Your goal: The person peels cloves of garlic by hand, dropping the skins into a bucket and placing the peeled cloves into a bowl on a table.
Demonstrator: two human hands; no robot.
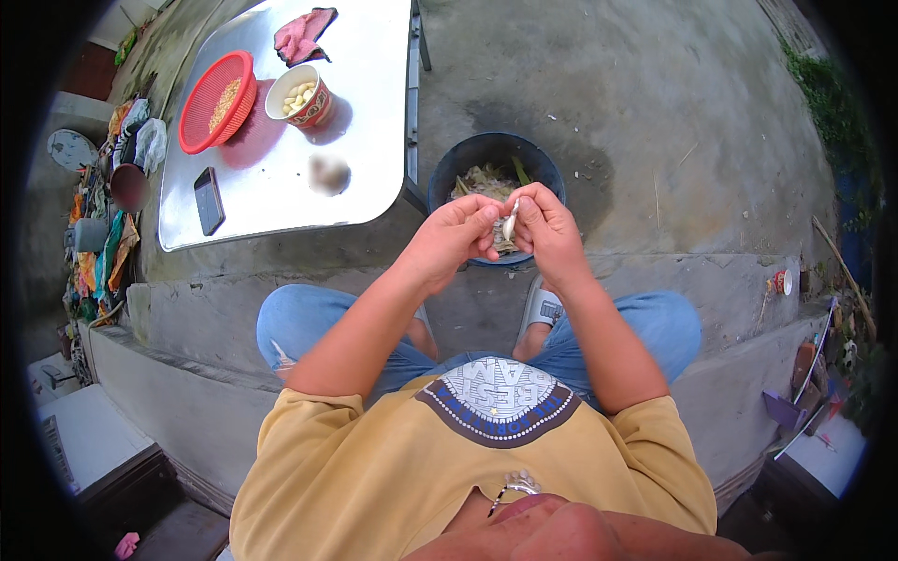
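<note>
Above a dark blue bucket (442, 168) holding pale peelings and some green scraps, my right hand (547, 221) pinches a garlic clove (511, 223) between thumb and fingers. My left hand (466, 228) is right beside it, thumb and forefinger pinched together at the clove's upper end; whether they grip a bit of skin I cannot tell. On the metal table (280, 200) at the left, a red and white paper cup (312, 112) holds several peeled cloves. Nearer me on that table lies a blurred pale, roundish thing (328, 174).
The table also bears a red plastic basket (242, 105) with small tan pieces, a pink cloth (302, 36) and a smartphone (209, 201). The bucket stands on the concrete floor before my slippers. Another paper cup (782, 282) lies at the right on the ledge.
</note>
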